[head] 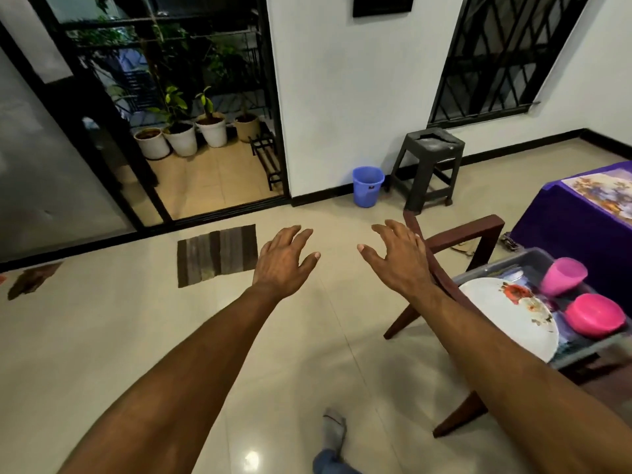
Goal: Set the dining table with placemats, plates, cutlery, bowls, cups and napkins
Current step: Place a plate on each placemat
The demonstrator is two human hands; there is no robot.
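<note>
Both hands, the left hand (284, 260) and the right hand (398, 258), hover spread and empty, while the tub (496, 270) of plates and cups lies right of the nearer right grip.

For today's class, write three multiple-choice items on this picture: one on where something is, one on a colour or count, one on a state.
1. Where does the white floral plate lie?
A. in the grey tub on the wooden chair
B. on the floor mat
C. on the dark stool

2. What colour is the small bin by the wall?
A. red
B. blue
C. green

3. What state are the left hand and right hand in?
A. both gripping the plate
B. one holding a cup
C. both open, holding nothing

Answers: 1 A, the plate leans in the tub beside the pink cup and pink bowl. 2 B, the bin is plainly blue. 3 C, the fingers are spread in the air.
</note>
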